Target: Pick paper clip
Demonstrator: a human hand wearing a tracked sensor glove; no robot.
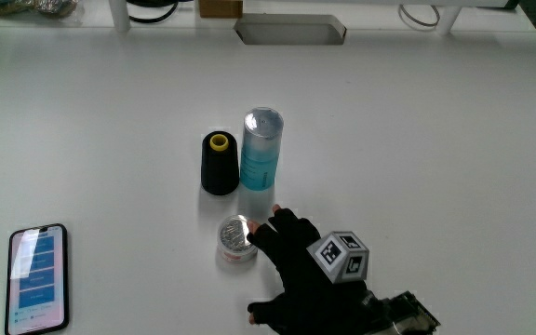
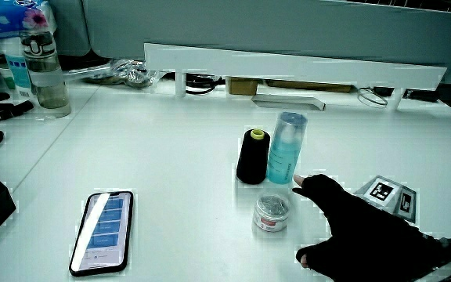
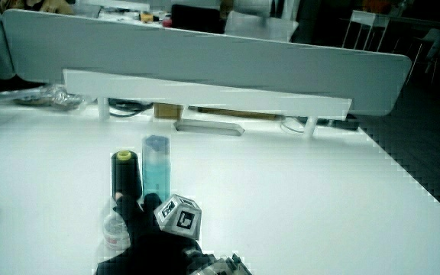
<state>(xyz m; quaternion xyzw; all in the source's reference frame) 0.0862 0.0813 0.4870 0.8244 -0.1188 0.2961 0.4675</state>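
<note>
The hand (image 1: 310, 279) lies low over the table (image 1: 417, 140) beside the clip tub (image 1: 236, 239), fingers spread and holding nothing; one fingertip (image 1: 254, 227) reaches the tub's rim. The tub, a small clear round container of paper clips, stands just nearer the person than the blue bottle (image 1: 261, 149) and black spool (image 1: 219, 164); in a side view (image 2: 272, 212) its contents show as a grey tangle. Judged light and rigid, with smooth, possibly slippery walls, it is best pinched across its sides, low, below the lid. A phone (image 1: 38, 277) lies well apart, at the table's edge.
</note>
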